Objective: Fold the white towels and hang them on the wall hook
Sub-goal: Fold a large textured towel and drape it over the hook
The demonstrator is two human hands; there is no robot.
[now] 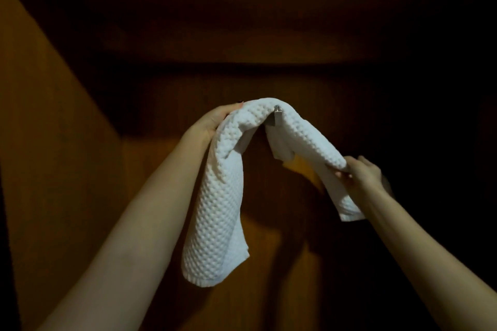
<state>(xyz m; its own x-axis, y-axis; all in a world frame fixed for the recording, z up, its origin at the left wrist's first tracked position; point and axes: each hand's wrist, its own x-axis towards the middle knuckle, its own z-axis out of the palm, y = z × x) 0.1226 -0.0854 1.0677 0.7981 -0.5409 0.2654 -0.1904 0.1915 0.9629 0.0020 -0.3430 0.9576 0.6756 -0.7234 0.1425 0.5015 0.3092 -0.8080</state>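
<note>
the fingers (349, 168) of our right hand (363, 173) pinch the right end of the white towel (223, 196) and hold it out to the side. our left hand (212, 122) wraps the fold near the top. its fingers are mostly hidden behind the cloth, but they look curled round it. the towel is draped over the wall hook (277, 113), whose metal tip shows at the crest. one tail hangs long on the left.

to do this well, we think we should centre the fold on the hook, even out the two tails so the weight balances, and let go only when the cloth sits snug behind the tip. behind it all is a dark wood wall (269, 21). we see no container here.
</note>
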